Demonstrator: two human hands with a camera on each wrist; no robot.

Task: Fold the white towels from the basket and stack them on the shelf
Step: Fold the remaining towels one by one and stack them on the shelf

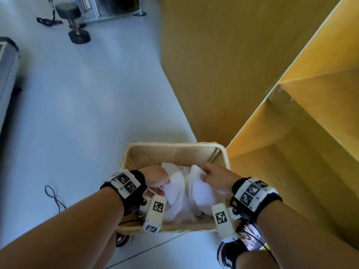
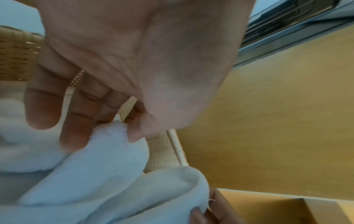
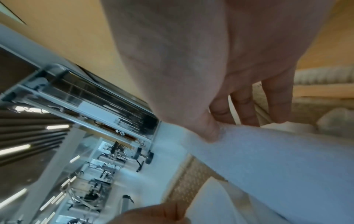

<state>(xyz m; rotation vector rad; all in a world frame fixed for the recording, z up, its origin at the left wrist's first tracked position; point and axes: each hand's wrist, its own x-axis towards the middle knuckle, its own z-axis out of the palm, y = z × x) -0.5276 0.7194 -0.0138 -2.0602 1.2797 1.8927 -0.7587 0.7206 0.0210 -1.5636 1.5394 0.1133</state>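
Observation:
A woven cream basket [image 1: 174, 150] stands on the floor below me, against the yellow wooden shelf unit [image 1: 310, 123]. Crumpled white towels [image 1: 196, 193] fill it. My left hand [image 1: 156, 177] reaches in from the left and pinches a towel's edge [image 2: 113, 133] between thumb and fingers. On the right, my right hand [image 1: 212, 176] pinches another part of the white cloth [image 3: 249, 145] between thumb and forefinger. Which towel each hand holds cannot be told. Both wrists carry black bands with white marker blocks.
The pale grey floor [image 1: 87, 113] stretches out to the left. Dumbbells [image 1: 77, 34] and a metal frame lie far back. A dark cable [image 1: 55, 197] curls on the floor near my left arm. My shoes [image 1: 240, 245] stand right behind the basket.

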